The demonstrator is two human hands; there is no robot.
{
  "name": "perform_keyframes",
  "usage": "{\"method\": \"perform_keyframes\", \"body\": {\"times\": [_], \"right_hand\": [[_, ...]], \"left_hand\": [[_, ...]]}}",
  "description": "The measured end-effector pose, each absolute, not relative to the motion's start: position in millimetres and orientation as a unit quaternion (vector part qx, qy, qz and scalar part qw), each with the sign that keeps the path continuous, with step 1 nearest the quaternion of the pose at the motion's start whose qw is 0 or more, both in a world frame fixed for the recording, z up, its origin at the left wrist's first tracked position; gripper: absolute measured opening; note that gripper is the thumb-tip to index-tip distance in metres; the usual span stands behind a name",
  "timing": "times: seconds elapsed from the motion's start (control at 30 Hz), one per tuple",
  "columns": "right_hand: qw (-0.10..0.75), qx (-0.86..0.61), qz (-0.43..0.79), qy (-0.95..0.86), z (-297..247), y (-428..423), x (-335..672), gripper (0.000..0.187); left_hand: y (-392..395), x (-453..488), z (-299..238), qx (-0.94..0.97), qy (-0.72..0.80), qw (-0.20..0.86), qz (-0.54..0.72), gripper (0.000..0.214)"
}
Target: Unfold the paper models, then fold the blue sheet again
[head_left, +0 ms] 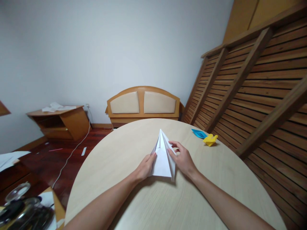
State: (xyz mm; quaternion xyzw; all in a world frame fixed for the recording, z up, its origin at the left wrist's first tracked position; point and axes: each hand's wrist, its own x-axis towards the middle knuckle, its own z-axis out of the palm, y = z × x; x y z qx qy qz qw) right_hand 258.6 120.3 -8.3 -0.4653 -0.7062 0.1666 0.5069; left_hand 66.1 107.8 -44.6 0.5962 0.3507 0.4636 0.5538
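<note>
Folded white paper dart [161,164], its pointed tip turned toward the far edge, is held at the middle of a round, pale wood-grain worktop [115,153], its shadow falling on the surface beneath. A person's left hand [146,166] pinches the dart's left side, thumb on top, while the right hand [181,157] holds the raised right flap between thumb and curled fingers. Whether the paper touches the worktop cannot be told. Near the worktop's far right edge, a yellow origami figure [210,140] sits just beside a flat, pointed blue paper fold [199,133]. Beyond the worktop's far edge stands a wooden headboard [144,88] with two cream panels; to the worktop's right, a slatted wooden frame [236,81] leans at a slant. Left of the worktop, a white cable [73,150] trails across dark red flooring [99,134] near a low wooden cabinet [76,124].
</note>
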Motion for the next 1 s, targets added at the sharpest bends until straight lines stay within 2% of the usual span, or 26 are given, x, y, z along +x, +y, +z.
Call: {"method": "perform_keyframes", "body": {"times": [0.3, 0.4, 0.7, 0.8, 0.87, 0.93, 0.97, 1.0], "right_hand": [[0.563, -0.440, 0.158, -0.681, 0.5, 117.2, 270.0, 0.032], [0.565, -0.439, 0.189, -0.673, 0.1, 121.8, 272.7, 0.031], [0.664, -0.445, 0.300, -0.521, -8.3, 161.2, 310.2, 0.030], [0.685, -0.450, 0.253, -0.514, -16.4, 170.1, 316.6, 0.029], [0.685, -0.459, 0.199, -0.529, -21.7, 173.0, 316.1, 0.029], [0.670, -0.470, 0.156, -0.553, -26.0, 173.4, 313.2, 0.029], [0.660, -0.474, 0.140, -0.566, -27.8, 172.6, 311.2, 0.029], [0.647, -0.476, 0.130, -0.581, -29.4, 171.2, 309.0, 0.028]], "left_hand": [[101.3, 67.6, -32.7, 0.673, 0.369, 0.449, 0.458, 0.065], [96.8, 67.5, -27.0, 0.687, 0.364, 0.448, 0.442, 0.064], [109.0, 44.2, -30.8, 0.648, 0.423, 0.482, 0.411, 0.069], [112.5, 41.4, -33.9, 0.658, 0.441, 0.470, 0.390, 0.068], [113.2, 42.2, -34.6, 0.679, 0.423, 0.456, 0.390, 0.059], [113.0, 43.4, -34.4, 0.708, 0.406, 0.408, 0.410, 0.042], [112.6, 43.7, -34.0, 0.720, 0.405, 0.374, 0.421, 0.039], [112.0, 43.8, -33.5, 0.731, 0.408, 0.340, 0.429, 0.044]]}}
